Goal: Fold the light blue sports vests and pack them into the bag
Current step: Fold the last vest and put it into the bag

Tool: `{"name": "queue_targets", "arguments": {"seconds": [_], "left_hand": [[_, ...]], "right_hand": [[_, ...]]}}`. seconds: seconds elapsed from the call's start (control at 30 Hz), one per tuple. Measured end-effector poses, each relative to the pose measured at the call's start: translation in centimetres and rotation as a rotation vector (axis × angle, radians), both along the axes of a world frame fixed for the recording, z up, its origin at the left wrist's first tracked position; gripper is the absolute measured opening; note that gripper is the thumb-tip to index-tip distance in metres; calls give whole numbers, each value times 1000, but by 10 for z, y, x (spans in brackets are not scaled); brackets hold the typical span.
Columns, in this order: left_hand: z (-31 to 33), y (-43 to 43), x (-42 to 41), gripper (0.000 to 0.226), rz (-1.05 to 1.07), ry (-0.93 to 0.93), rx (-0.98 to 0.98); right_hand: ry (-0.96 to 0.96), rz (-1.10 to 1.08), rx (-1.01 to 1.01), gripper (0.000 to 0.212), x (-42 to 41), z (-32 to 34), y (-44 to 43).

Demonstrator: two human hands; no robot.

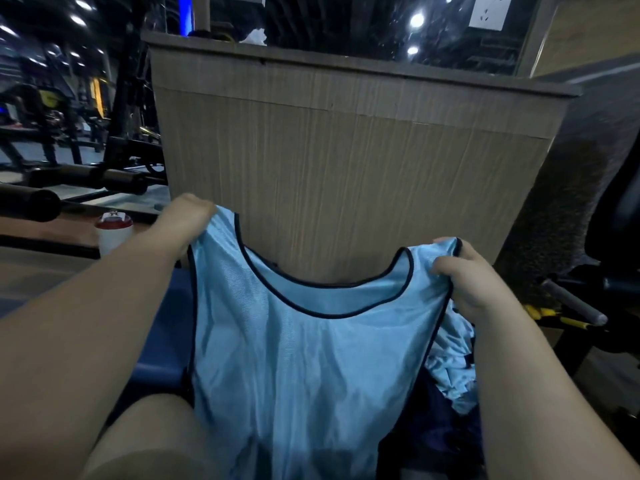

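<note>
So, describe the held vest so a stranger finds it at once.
Start at the big wood-grain counter panel. Before it hangs a light blue vest, its straps gripped by the left hand and right hand. Unlike the crumpled vests lower right, it is spread out flat.

Both arms out fwd, L hand [188,220] & R hand [464,277] apart, fingers [445,268] curled on vest [294,358] shoulders
</note>
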State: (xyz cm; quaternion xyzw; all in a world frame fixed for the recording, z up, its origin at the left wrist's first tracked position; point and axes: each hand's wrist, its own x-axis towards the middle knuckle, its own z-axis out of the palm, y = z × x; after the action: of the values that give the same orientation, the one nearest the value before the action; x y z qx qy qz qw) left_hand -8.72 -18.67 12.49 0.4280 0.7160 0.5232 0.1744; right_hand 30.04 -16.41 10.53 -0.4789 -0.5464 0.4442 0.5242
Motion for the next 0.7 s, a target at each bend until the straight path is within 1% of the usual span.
{"name": "queue_targets", "arguments": {"seconds": [0.07,0.13,0.23,0.3,0.4,0.5,0.57,0.63,0.67,0.7], "left_hand": [[-4,-1,3,27,47,87,0],[-6,-1,9,25,54,134,8],[-8,0,17,26,49,172,9],[-8,1,17,32,53,176,27],[-5,1,17,40,57,170,64],[-2,-1,20,36,0,92,90],[0,0,22,31,-71,-18,119],[4,-2,29,36,-141,-117,130],[7,-3,34,37,-172,-149,128],[10,-5,40,32,-201,-170,120]], "right_hand": [[-126,-44,36,27,-6,-2,0],[-196,-54,67,22,-12,-4,0],[-250,-103,120,18,-19,-5,-1],[-250,-162,150,20,-23,-2,-4],[-182,-221,156,26,-22,2,-5],[0,-168,130,37,-18,7,-7],[116,-144,101,35,-18,13,-12],[218,-114,82,31,-20,19,-16],[263,-95,79,29,-23,22,-19],[296,-78,83,29,-27,25,-21]]}}
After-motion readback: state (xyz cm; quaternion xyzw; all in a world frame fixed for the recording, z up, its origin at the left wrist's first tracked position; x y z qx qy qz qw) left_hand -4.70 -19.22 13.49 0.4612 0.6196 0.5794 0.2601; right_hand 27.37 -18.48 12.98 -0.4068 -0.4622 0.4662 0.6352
